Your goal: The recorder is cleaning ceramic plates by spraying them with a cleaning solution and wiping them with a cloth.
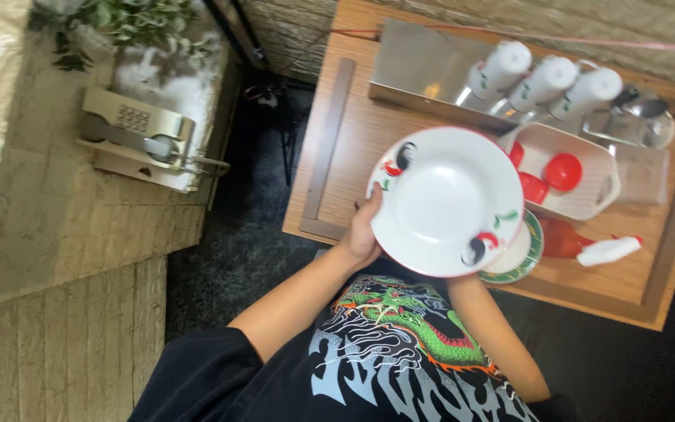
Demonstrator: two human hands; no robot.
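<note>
Right now your left hand [362, 234] grips the near-left rim of the white plate [445, 199], held above the wooden counter [353, 133]. Your right hand is hidden beneath, so its grip is unclear. Keep the plate level over the green-rimmed plate [531, 254].
</note>
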